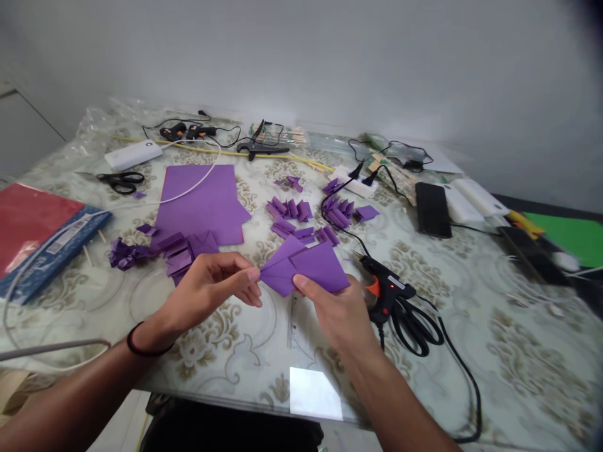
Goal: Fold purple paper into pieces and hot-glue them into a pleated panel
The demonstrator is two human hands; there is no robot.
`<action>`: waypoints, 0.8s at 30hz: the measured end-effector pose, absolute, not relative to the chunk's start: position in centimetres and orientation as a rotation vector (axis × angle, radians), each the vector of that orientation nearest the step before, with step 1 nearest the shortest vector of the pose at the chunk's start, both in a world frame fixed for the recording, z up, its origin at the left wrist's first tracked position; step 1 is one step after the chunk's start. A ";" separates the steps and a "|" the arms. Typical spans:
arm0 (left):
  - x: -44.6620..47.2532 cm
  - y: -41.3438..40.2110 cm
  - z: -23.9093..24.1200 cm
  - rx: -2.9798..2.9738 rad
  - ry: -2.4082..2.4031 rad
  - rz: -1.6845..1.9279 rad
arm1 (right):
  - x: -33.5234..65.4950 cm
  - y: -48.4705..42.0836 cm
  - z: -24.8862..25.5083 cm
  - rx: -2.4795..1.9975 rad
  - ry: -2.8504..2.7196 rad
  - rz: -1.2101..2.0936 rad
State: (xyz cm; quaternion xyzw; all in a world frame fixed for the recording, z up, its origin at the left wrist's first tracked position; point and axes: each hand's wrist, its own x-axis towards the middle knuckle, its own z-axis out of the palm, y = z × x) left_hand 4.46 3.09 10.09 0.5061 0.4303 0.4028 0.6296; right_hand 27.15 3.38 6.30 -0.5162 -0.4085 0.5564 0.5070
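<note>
A folded piece of purple paper (311, 267) is held above the table between both hands. My left hand (207, 289) pinches its left corner with fingertips pressed together. My right hand (336, 311) grips its lower edge, thumb on top. A larger purple sheet (200, 201) lies flat behind my left hand, with a heap of folded purple pieces (179, 251) at its near edge. More small folded purple pieces (306, 216) are scattered behind the held paper.
A black glue gun (386, 292) and black scissors (417, 326) lie right of my right hand. A second pair of scissors (121, 181), a red-and-blue paper pack (38, 235), a black phone (432, 208), a power strip (353, 182) and cables crowd the patterned table (509, 339).
</note>
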 end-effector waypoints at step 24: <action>5.5 2.6 10.0 1.256 1.032 0.901 | 26.8 2.4 6.2 -1.222 -1.119 1.373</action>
